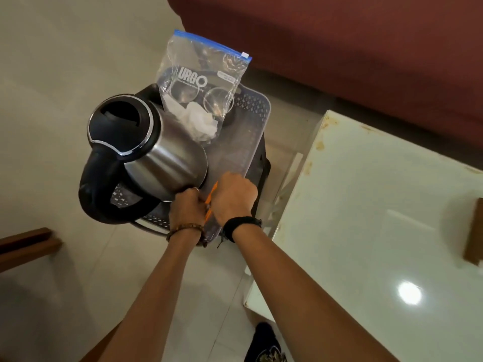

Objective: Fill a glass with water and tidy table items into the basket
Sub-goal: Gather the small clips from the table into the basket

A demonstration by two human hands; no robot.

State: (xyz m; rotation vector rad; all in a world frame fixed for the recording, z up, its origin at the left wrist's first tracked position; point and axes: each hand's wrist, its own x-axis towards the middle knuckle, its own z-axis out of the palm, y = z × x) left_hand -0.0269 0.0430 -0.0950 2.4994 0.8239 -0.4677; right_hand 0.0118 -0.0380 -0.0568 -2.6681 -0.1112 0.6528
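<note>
A grey perforated basket [258, 105] is in front of me, beside the white table [379, 205]. A steel kettle [162, 152] with a black lid and handle lies tilted in it. Behind the kettle are a clear zip bag [203, 71] with a blue seal, a crumpled white tissue [201, 121] and a clear glass [218, 101] seen through the bag. My left hand [187, 207] grips the basket's near rim by the kettle's base. My right hand [232, 197] is curled at the same rim, with a thin orange pen [209, 205] held along its thumb side.
A dark object [261, 165] sits under the basket's right side. A maroon sofa [339, 48] runs along the back. A brown block [474, 231] lies at the table's right edge. A wooden piece of furniture [26, 244] juts in from the left over the tiled floor.
</note>
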